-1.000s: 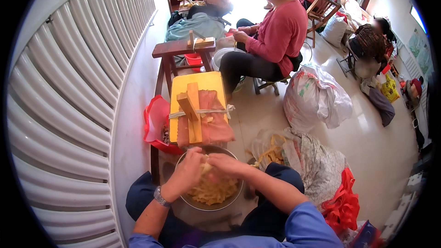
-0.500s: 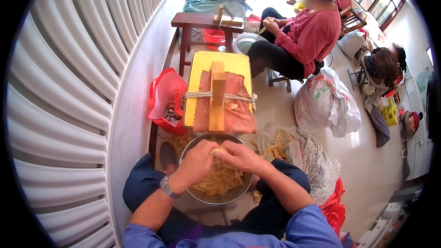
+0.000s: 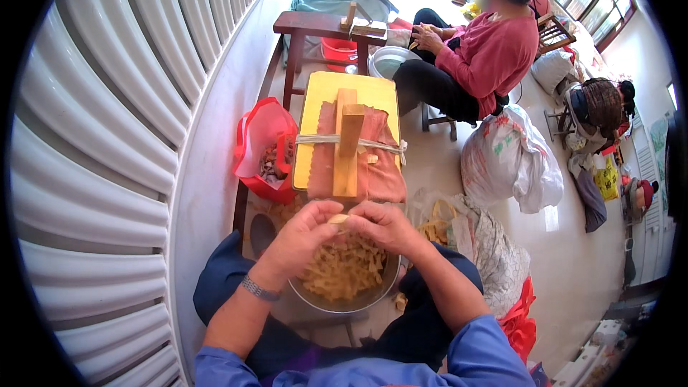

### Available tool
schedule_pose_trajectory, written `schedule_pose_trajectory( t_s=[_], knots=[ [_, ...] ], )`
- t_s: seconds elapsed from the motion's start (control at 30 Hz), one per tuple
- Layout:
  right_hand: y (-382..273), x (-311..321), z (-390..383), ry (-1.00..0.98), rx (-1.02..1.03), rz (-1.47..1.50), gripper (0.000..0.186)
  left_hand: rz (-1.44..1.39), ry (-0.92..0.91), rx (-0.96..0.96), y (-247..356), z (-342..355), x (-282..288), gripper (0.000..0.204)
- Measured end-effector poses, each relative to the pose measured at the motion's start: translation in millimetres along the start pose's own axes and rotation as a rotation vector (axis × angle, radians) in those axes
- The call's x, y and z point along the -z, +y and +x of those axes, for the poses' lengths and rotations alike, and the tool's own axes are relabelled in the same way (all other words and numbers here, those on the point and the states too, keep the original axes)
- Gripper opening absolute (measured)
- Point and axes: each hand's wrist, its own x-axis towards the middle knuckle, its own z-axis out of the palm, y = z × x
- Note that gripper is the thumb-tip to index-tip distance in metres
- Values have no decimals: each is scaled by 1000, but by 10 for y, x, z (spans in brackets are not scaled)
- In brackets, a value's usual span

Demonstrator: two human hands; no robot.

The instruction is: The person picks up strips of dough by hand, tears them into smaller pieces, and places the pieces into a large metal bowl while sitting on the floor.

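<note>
Beside long white slats (image 3: 100, 172), the left hand (image 3: 302, 233) and right hand (image 3: 385, 226), almost closed, pinch a small pale-yellow piece (image 3: 337, 219) sideways between them.

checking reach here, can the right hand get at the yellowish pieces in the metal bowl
Probably yes: the right hand hangs over the metal bowl, and the nearer yellowish pieces lie uncovered, though it seems busy with a small pale piece.

The pale piece (image 3: 337, 219) I pinch looks matt, like the rough-edged strips (image 3: 344, 270) in my smooth metal bowl (image 3: 345, 307). My watchband (image 3: 259, 288) is linked metal — shiny. Ahead, smooth wooden bars (image 3: 347, 172) over wrinkled, matt cloth (image 3: 381, 180) — and white slats (image 3: 93, 222) beside me, glossy.
</note>
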Motion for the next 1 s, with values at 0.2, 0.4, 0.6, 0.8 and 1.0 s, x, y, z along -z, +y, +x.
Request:
schedule_pose_trajectory(
  t_s=[0.2, 0.4, 0.6, 0.8, 1.0],
  knots=[
    [61, 27, 30, -49, -105, 333, 22, 508, 310, -145, -90, 138, 69, 19],
    [36, 38, 24, -79, -175, 408, 24, 572, 125, -176, -22, 40, -131, 23],
    [61, -102, 28, -61, -6, 306, 23, 432, 134, -104, -19, 75, -99, 25],
    [8, -32, -2, -61, -43, 52, 25, 9, 264, -24, -17, 96, 53, 13],
    [-158, 12, -57, -57, -56, -116, 24, -193, 307, -49, 135, 54, 213, 11]
  ],
)
